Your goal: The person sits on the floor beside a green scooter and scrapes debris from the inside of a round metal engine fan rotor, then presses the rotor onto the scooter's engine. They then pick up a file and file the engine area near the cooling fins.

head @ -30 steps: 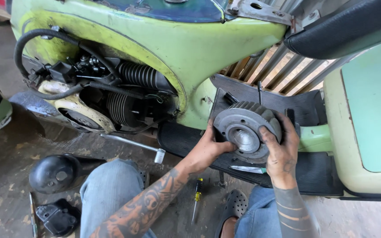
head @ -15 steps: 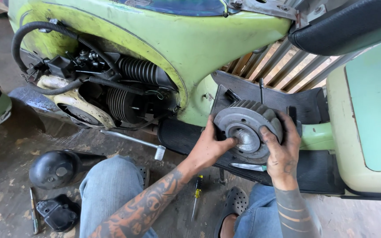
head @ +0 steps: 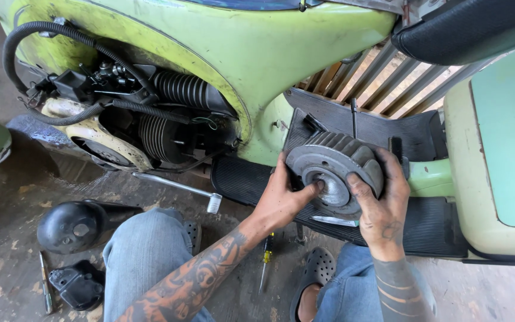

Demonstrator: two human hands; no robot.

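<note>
A: Both hands are gripping the finned grey flywheel (head: 335,173) over the scooter's ribbed black floor mat (head: 430,220), left hand (head: 281,200) grasping its left rim, thumb reaching the hub

B: Right hand (head: 382,206) is clasping the right edge; open mat is lying just below

Left hand (head: 281,200): bare, grease-smeared, fingers (head: 312,188) dirty at tips. Left forearm (head: 195,280): no sleeve, dense dark tattoo, swirling shapes from wrist to elbow. Right hand (head: 382,206): bare, grimy, small tattoo on back. Right forearm (head: 397,289): no sleeve, banded dark tattoo rings. Faded blue jeans (head: 144,250) on both legs. Dark perforated clog (head: 320,268) on foot.
</note>
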